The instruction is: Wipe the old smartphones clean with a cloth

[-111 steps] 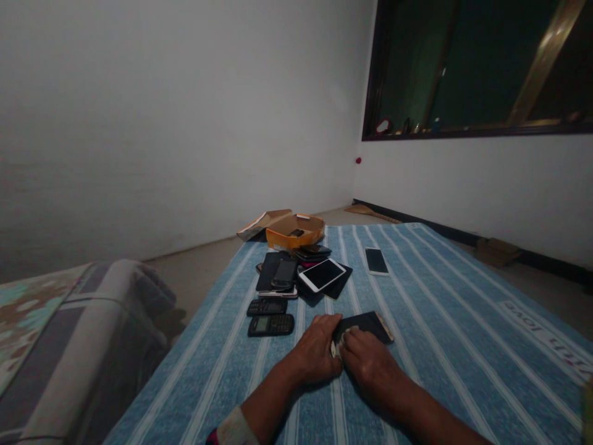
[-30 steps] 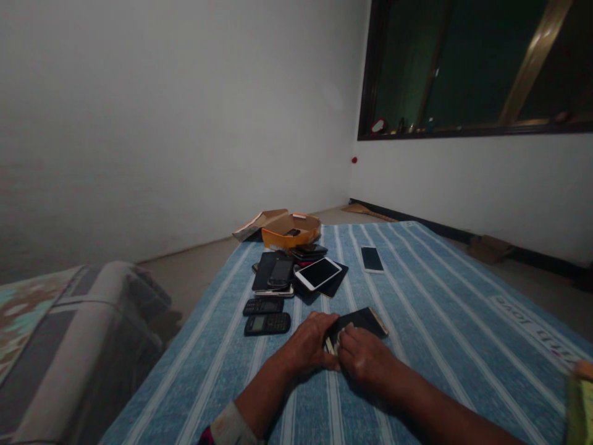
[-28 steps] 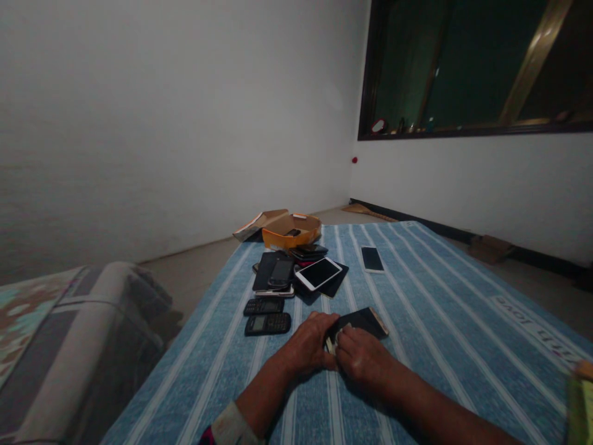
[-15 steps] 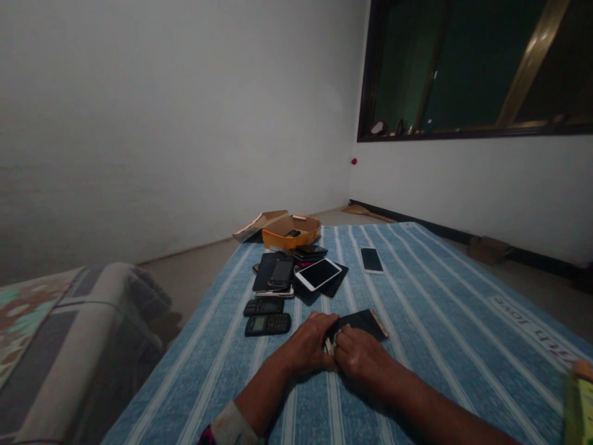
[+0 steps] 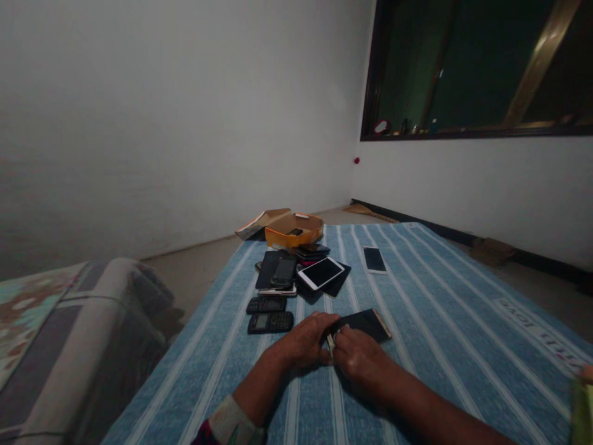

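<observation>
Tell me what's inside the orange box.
A small dark object lies inside the orange box; I can't tell what it is. The front wall hides the near floor and anything there.

Left hand (image 5: pixel 307 341) grips a phone (image 5: pixel 368 324), right hand (image 5: pixel 360 357) apparently touching it.

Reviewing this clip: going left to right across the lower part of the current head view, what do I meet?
Grey draped cover, front keypad phone, left hand, right hand, printed lettering on the cloth, yellow-green thing cut off by the edge.
</observation>
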`<act>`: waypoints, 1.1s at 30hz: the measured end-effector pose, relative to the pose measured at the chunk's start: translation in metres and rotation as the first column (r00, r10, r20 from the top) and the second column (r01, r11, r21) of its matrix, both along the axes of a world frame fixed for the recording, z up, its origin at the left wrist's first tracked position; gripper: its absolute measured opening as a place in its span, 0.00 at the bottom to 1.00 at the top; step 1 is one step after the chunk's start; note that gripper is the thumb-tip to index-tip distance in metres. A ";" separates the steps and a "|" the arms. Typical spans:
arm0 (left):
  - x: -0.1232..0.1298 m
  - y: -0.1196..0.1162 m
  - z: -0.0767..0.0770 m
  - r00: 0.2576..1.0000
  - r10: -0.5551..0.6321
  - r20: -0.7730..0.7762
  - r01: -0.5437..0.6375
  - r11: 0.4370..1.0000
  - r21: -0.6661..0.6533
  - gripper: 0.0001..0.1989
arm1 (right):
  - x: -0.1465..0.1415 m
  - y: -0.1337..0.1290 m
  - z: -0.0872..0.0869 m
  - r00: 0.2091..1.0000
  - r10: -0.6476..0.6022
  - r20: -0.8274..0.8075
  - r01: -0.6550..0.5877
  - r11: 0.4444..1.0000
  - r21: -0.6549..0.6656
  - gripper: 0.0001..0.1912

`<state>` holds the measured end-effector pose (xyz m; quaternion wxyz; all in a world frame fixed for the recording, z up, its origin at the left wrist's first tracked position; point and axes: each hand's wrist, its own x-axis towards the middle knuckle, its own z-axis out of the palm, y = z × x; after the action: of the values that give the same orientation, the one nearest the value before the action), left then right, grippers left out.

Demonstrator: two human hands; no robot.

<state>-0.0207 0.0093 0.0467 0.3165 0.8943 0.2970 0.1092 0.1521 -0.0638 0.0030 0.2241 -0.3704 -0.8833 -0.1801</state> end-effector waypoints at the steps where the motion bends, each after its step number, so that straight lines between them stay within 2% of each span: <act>1: 0.000 0.000 0.001 1.000 -0.004 0.002 0.004 1.000 0.001 0.30 | -0.002 0.000 0.001 1.000 0.009 -0.008 -0.009 1.000 0.013 0.06; 6: 0.000 0.000 0.000 1.000 -0.012 -0.001 0.012 1.000 0.012 0.28 | -0.004 -0.001 0.005 0.998 0.054 -0.029 -0.052 0.997 0.065 0.07; 14: -0.001 0.002 -0.003 0.999 0.021 -0.039 -0.021 1.000 0.005 0.38 | 0.017 -0.001 0.007 0.997 0.068 0.043 -0.066 0.997 -0.038 0.04; 23: 0.000 0.000 0.003 0.999 -0.015 -0.030 0.015 1.000 0.003 0.33 | 0.002 -0.002 -0.003 1.000 0.027 0.013 -0.028 0.999 0.035 0.06; 27: 0.000 -0.001 0.004 1.000 -0.005 -0.026 0.006 1.000 0.018 0.34 | -0.005 -0.002 -0.002 1.000 0.019 0.018 -0.020 0.999 0.035 0.05; 33: 0.000 -0.004 0.007 0.999 -0.001 -0.047 0.001 1.000 0.015 0.28 | 0.003 -0.006 0.002 0.999 0.026 0.033 -0.027 0.999 0.033 0.07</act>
<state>-0.0209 0.0058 0.0536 0.3028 0.8990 0.3031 0.0902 0.1555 -0.0696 0.0049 0.2180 -0.3517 -0.8886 -0.1977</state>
